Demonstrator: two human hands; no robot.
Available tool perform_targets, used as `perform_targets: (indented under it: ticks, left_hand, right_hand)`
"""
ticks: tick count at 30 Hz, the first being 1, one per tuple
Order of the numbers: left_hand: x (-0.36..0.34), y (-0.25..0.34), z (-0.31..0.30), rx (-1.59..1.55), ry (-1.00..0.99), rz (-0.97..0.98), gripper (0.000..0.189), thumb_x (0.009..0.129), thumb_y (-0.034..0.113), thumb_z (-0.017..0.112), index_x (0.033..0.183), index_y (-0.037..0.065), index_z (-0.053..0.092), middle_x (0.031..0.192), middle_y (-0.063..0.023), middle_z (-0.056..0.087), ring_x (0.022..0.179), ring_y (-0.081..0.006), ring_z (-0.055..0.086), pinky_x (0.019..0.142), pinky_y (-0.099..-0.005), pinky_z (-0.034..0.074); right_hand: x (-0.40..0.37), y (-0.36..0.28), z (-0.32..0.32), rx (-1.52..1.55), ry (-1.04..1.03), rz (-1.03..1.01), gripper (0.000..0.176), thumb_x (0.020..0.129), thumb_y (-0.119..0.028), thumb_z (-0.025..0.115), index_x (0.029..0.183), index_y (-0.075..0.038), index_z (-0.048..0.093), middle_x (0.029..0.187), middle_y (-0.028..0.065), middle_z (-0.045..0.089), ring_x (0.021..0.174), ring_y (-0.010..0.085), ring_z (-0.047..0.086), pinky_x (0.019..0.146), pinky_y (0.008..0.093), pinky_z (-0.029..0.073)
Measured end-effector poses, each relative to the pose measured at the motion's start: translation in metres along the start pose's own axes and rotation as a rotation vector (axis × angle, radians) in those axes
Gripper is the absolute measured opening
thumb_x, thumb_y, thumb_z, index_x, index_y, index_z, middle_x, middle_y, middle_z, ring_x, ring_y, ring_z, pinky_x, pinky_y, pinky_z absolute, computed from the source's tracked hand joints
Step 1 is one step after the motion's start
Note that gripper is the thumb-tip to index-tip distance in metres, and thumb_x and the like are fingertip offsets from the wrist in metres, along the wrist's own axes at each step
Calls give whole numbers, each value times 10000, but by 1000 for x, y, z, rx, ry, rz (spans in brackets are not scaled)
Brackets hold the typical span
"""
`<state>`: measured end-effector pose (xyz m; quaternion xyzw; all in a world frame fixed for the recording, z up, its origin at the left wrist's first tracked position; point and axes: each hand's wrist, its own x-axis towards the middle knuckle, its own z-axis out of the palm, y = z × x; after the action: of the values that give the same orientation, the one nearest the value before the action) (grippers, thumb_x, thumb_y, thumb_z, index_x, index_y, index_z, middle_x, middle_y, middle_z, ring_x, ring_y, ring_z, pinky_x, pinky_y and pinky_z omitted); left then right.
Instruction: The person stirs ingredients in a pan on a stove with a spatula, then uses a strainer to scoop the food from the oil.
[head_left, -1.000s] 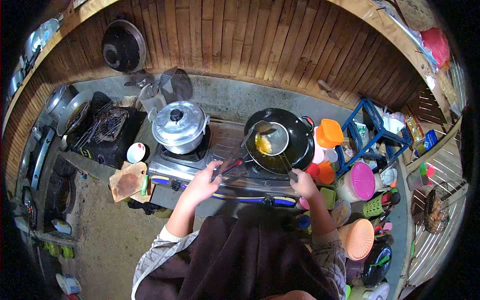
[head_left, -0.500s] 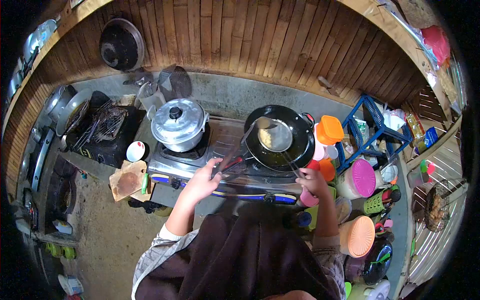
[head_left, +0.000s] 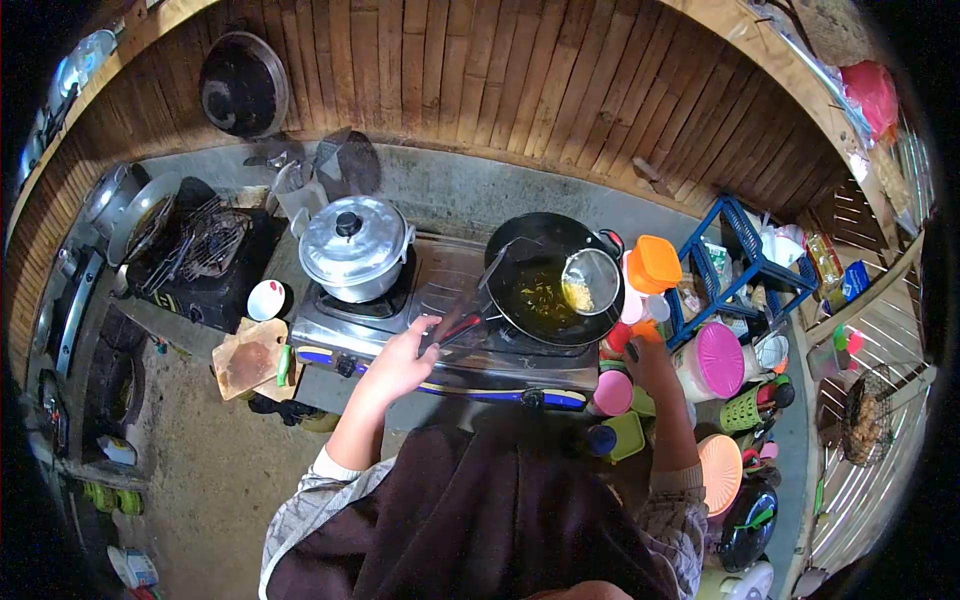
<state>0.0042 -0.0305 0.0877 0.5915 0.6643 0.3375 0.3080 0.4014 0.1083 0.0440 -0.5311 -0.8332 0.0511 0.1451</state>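
My left hand (head_left: 400, 362) is closed round the handle of a spatula (head_left: 468, 303), whose shaft slants up over the near left side of a black wok (head_left: 508, 318). A red-and-black wok handle lies close by those fingers. My right hand (head_left: 650, 362) grips a round mesh strainer (head_left: 592, 272) by its handle, partly hidden by the fingers. The strainer hangs tilted over the wok's right side, with pale yellow bits (head_left: 578, 296) gathered at its lower edge. Dark yellow oil (head_left: 540, 290) with small loose bits lies in the wok. The spatula's head is hard to make out.
A lidded aluminium pot (head_left: 352, 245) stands on the left burner of the stove (head_left: 440, 375). Right of the wok are an orange container (head_left: 655, 262), a blue rack (head_left: 740, 235) and a pink-lidded jar (head_left: 718, 360). A cutting board (head_left: 250, 362) lies at the left.
The strainer has moved right and tilted, from the wok's middle to its right side, exposing the oil. My right hand has shifted right. The spatula's head is no longer over the strainer.
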Motion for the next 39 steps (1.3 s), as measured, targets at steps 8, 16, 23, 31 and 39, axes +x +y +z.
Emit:
perform_targets:
  ticks: [8,16,23,31,39]
  left_hand:
    - [-1,-7,7,37,46,85,392,810,140,530,1182,72,426,810,-188,581,750,-316,577,675,-369,442]
    - [-2,-11,8,43,62,110,406,806,146,529,1192,83,422,870,-215,590,789,-334,586,698,-373,449]
    - [-4,-3,2,-3,1,-3,413,798,164,530,1185,65,427,971,-267,567,956,-412,532,813,-423,419]
    - [-2,-1,2,-6,-9,-30,412,797,168,528,1184,64,435,956,-269,571,932,-409,545,804,-419,423]
    - [-3,0,4,-5,-6,-3,409,794,164,526,1180,62,435,919,-271,578,909,-408,552,786,-429,428]
  right_hand:
    - [3,-32,-12,315,-465,153,314,720,-126,592,1019,-44,544,662,151,590,588,274,604,553,382,476]
    - [22,-64,-7,851,-504,296,349,750,-68,616,1073,32,529,569,0,502,414,56,427,371,208,337]
    - [23,-41,9,892,-406,327,467,765,-146,616,1167,41,468,582,17,515,444,72,452,394,219,348]
    - [16,-26,-7,224,-138,103,231,764,-210,574,903,-29,546,747,153,592,698,280,594,611,375,464]
    - [13,-12,33,111,-32,114,160,702,-97,579,786,27,520,713,244,543,718,391,572,548,407,420]
